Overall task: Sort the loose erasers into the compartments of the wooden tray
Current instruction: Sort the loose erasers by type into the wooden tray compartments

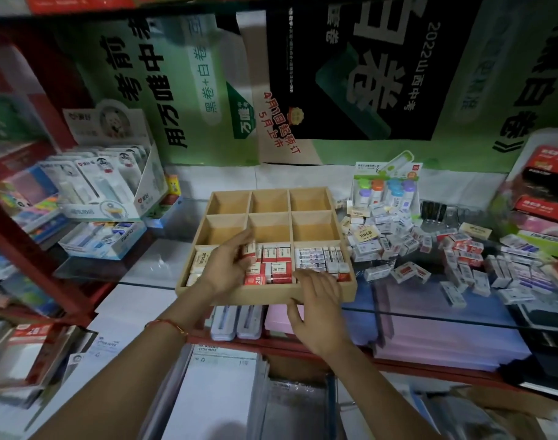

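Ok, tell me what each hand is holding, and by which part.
Left hand pinches a red-and-white eraser by its upper end; right hand holds nothing, resting on the wooden tray at its front rim.

Back wall: covered side to side with posters. A green poster (163, 90) hangs on the left, a black poster (350, 74) in the middle and another green sheet (509, 74) on the right, all with large Chinese print turned sideways.
Shelf: a glass shelf (398, 296), with pale paper lining (303, 176) along its far edge.
Frame: red metal racking (64, 281) slants up at the left, and a red rail (239, 342) runs under the shelf's near edge.
Left end: white card display boxes (112, 185) of carded stationery.
Right end: red boxes (544, 185) are stacked at the far right corner.
Below: a pink paper stack (430, 341) and white paper packs (220, 392).
Light: dim, with a bluish sheen on the glass.
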The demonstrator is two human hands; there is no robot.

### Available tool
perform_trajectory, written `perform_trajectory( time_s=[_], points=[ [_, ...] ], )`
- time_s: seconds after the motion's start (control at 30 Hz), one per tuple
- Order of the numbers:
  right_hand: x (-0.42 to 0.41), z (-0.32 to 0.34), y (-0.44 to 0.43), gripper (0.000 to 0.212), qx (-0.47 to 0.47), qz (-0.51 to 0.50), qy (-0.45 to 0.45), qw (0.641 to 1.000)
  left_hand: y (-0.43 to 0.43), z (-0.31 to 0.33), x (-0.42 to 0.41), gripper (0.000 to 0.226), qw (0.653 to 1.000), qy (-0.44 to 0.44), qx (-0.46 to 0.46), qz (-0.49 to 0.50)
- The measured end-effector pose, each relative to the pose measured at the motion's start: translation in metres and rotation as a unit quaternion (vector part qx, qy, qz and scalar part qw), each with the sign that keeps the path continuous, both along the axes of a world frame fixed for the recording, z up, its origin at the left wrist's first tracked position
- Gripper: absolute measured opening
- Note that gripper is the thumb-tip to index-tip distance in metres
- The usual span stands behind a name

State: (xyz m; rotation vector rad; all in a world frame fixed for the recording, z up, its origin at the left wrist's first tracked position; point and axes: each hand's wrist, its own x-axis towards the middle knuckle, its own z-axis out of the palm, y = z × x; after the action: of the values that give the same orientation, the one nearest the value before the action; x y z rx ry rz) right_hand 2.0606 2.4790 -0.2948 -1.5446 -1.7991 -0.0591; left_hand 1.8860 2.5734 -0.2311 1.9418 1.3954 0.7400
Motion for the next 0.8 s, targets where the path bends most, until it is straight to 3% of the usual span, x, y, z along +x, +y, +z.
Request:
perform_trajectory(
  time_s=[0.13, 0.33, 0.47, 0.6, 0.8],
  points=[
    [0.000, 0.000, 0.000, 0.041, 0.002, -0.006, -0.009, 1.000, 0.008, 0.010, -0.003, 0.053, 0.996, -0.069, -0.057, -0.014],
    [-0.002, 0.001, -0.001, 0.040, 0.004, -0.012, -0.004, 1.000, 0.012, 0.031, -0.013, 0.052, 0.975, -0.218, -0.011, 0.050],
    [-0.004, 0.002, -0.001, 0.040, -0.002, -0.020, -0.002, 1.000, 0.005, 0.024, -0.012, 0.054, 0.991, -0.130, -0.032, -0.026],
    [-0.003, 0.003, -0.002, 0.041, 0.001, -0.019, -0.009, 1.000, 0.000, 0.015, 0.007, 0.051, 0.998, 0.046, 0.004, -0.051],
    [-0.003, 0.008, -0.004, 0.040, -0.026, -0.006, 0.021, 0.999, -0.015, 0.023, 0.026, 0.051, 0.997, 0.042, 0.044, -0.049]
  ],
)
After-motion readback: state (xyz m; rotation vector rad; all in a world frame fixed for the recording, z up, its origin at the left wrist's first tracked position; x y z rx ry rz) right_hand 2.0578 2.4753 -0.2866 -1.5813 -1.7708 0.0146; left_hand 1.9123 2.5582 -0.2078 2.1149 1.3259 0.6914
